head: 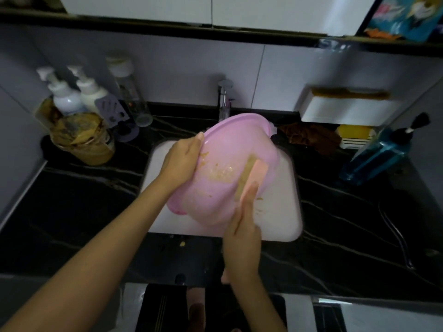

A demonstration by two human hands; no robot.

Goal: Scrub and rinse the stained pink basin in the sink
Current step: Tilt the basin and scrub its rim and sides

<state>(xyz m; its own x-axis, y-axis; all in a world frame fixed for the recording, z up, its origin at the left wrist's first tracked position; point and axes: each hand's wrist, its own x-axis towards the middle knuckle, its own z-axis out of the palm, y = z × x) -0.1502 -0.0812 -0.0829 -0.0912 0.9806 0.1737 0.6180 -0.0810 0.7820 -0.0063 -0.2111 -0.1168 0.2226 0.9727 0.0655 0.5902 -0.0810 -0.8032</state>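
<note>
The sink sits mid-frame in the counter, with the tap behind it at the wall. The basin is tilted over the sink, just below the tap. The left hand grips its left rim and the right hand lies flat against its lower right side. At upper left, pump bottles and a tall bottle stand by the wall, with a tub before them. Right of the tap, a box is on the wall, a cloth and a sponge lie under it, and a dispenser stands at far right.

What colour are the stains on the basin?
Yellowish-brown smears on the pink basin; head view.
</note>
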